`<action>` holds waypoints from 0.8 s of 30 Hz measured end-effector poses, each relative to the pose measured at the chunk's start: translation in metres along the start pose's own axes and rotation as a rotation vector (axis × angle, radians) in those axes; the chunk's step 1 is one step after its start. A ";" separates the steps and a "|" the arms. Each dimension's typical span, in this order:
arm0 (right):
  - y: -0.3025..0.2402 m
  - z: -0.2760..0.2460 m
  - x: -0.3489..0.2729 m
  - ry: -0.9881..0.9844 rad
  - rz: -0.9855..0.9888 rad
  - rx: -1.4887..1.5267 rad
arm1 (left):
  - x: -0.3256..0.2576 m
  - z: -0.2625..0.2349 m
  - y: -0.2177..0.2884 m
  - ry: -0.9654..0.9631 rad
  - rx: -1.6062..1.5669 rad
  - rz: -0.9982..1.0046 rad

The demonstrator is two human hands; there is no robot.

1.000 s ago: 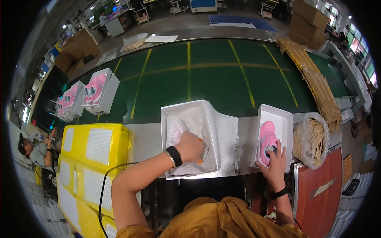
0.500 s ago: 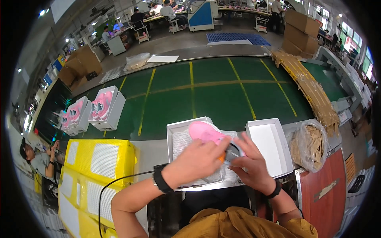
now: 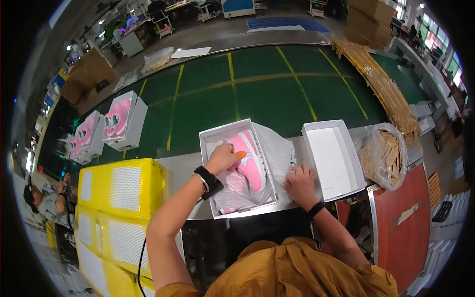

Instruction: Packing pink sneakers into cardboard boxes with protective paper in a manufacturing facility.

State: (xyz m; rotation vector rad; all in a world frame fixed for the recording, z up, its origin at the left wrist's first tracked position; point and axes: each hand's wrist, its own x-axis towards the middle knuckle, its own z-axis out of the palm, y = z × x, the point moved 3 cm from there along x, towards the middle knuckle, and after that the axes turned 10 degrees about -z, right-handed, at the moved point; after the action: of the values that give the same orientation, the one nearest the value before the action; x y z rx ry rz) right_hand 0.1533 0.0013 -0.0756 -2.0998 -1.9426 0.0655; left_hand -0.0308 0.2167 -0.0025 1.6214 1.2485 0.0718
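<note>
A pink sneaker (image 3: 255, 166) with a white sole lies on its side in an open white shoebox (image 3: 246, 213), among crumpled white wrapping paper (image 3: 232, 193). My left hand (image 3: 222, 159) reaches into the box, its fingers closed on the sneaker near its opening. Just beyond those fingertips a small orange piece (image 3: 241, 155) shows. On the steel edge, right of the box, my right hand (image 3: 301, 185) rests with fingers apart, beside a sheet of patterned paper (image 3: 277, 153) draped over the box's right side. A second pink shoe is mostly covered by paper at the box's near end.
An empty white box lid (image 3: 336, 161) lies at the right, with a clear bag of brown paper (image 3: 386, 156) beyond it. Yellow-wrapped packs (image 3: 121, 190) are stacked at the left. Boxes of pink shoes (image 3: 123, 121) stand on the green conveyor belt (image 3: 208, 99). A co-worker (image 3: 47, 198) is at far left.
The sneaker, held above the box between both hands before, now lies in it. My right hand has let go and moved down onto the steel edge; the view has tilted downward.
</note>
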 end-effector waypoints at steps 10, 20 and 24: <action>0.017 -0.006 0.007 0.302 -0.056 0.250 | -0.004 0.002 -0.009 -0.138 0.059 0.028; 0.006 -0.001 0.000 -0.020 -0.033 -0.036 | -0.070 -0.043 -0.062 0.038 -0.308 0.202; -0.016 -0.056 0.024 0.215 0.452 1.533 | -0.100 -0.058 -0.045 0.263 -0.253 0.302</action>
State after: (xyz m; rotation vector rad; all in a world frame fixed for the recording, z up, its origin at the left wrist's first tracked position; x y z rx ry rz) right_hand 0.1520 0.0162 -0.0141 -1.2363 -0.6554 0.9872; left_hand -0.1409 0.1781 0.0411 1.5991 1.1253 0.6242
